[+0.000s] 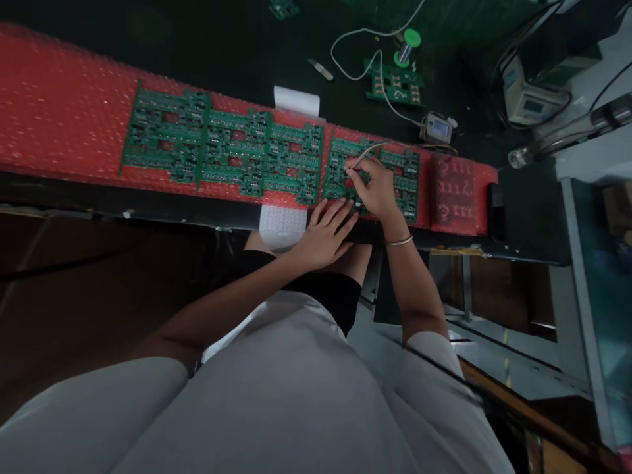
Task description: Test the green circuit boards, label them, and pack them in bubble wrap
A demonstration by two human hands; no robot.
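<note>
A green circuit board (338, 158) lies under my hands on red bubble wrap (64, 112). My right hand (379, 189) is closed in a pinch on the end of thin wires (371, 147), held low over this board. Those wires run right toward a small device with a lit screen (438, 128). My left hand (323, 238) rests flat and open, fingers spread, with its fingertips on the board's near edge. Further circuit boards (230, 155) lie in a row to the left, and another board (409, 191) lies right of my right hand.
A red bubble-wrapped packet (457, 194) sits at the right end. Behind the row are a white paper roll (296, 101), a knife-like tool (320, 69), a green solder spool (411, 39) and another board (395, 82). A white cable (363, 31) loops there. A clear-tipped tube (523, 157) juts in from the right.
</note>
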